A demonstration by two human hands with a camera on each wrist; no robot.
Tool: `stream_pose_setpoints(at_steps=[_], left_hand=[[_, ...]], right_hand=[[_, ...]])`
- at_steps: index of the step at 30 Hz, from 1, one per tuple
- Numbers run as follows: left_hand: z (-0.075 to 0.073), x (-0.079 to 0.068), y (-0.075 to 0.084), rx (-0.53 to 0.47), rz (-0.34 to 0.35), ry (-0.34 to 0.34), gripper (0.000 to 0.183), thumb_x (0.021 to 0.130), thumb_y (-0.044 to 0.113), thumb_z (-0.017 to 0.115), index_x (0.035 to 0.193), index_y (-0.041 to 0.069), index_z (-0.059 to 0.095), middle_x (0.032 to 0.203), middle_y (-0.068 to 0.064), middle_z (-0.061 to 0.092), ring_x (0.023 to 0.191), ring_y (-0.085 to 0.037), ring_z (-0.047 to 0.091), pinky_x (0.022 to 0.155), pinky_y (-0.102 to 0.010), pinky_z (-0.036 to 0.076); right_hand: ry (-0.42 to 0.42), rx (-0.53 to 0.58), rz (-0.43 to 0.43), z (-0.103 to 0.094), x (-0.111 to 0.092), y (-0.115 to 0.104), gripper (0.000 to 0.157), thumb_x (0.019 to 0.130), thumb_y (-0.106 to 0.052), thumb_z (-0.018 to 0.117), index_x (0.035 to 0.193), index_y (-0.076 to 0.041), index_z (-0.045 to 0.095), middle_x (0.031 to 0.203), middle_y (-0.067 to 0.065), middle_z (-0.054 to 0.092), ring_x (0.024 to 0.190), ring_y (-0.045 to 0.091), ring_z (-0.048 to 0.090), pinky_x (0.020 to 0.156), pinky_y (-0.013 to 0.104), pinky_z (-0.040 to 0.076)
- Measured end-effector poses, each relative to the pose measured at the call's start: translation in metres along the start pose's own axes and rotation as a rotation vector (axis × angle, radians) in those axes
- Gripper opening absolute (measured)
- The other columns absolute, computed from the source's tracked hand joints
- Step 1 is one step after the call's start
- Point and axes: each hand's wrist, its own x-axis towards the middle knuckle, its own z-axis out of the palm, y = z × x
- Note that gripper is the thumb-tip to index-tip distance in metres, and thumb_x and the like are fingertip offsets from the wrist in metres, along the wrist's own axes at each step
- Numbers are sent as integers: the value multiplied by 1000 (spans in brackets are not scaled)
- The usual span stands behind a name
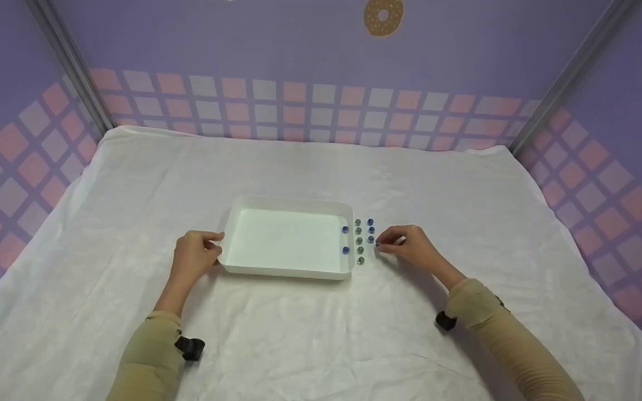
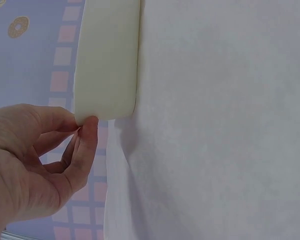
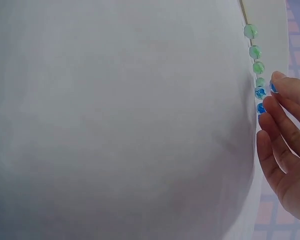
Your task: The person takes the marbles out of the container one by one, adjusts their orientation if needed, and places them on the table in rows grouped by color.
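A white rectangular tray (image 1: 282, 273) lies on the cloth with two blue marbles (image 1: 345, 250) inside, near its right wall. My left hand (image 1: 195, 253) pinches the tray's left rim between thumb and fingers, as the left wrist view also shows. Beside the tray's right wall runs a column of several green marbles (image 1: 359, 240). Three blue marbles (image 1: 370, 230) form a shorter column to their right. Just below that column, my right hand (image 1: 410, 245) pinches another blue marble (image 3: 274, 88) between thumb and index finger; the fingers partly hide it.
A wrinkled white cloth (image 1: 287, 340) covers the table. Purple walls (image 1: 310, 50) with pink and white checks stand behind and at both sides. A black wrist camera (image 1: 190, 348) sits on the left sleeve, another black device (image 1: 445, 321) on the right.
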Motion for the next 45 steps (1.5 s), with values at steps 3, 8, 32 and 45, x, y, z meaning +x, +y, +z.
stream_pose_setpoints(at_steps=[3, 8, 32, 45], left_hand=[[0, 0, 0, 0, -8, -2, 36, 88, -3, 54, 121, -5, 67, 91, -24, 70, 56, -18, 66, 50, -19, 50], [0, 0, 0, 0, -21, -11, 36, 89, -2, 55, 122, -4, 67, 93, -24, 70, 55, -13, 64, 52, -19, 51], [-2, 1, 4, -1, -41, -20, 36, 88, -1, 55, 122, -6, 66, 95, -25, 70, 53, -8, 60, 53, -19, 51], [-1, -1, 2, -2, -32, -13, 34, 90, -1, 56, 122, -5, 66, 102, -26, 70, 56, -11, 61, 54, -19, 52]], right_hand=[[2, 0, -1, 0, 0, 0, 19, 86, -27, 76, 101, -15, 77, 95, 6, 76, 87, 19, 68, 77, 32, 56], [0, 0, 9, 1, 0, -1, 20, 86, -28, 77, 101, -15, 77, 95, 5, 76, 87, 18, 68, 78, 34, 56], [-5, -36, 42, 9, 3, 0, 14, 85, -21, 78, 97, -16, 77, 93, 4, 75, 84, 14, 68, 77, 28, 55], [8, -59, 30, 12, 3, -2, 13, 84, -21, 78, 97, -17, 77, 92, 2, 75, 81, 13, 68, 74, 26, 55]])
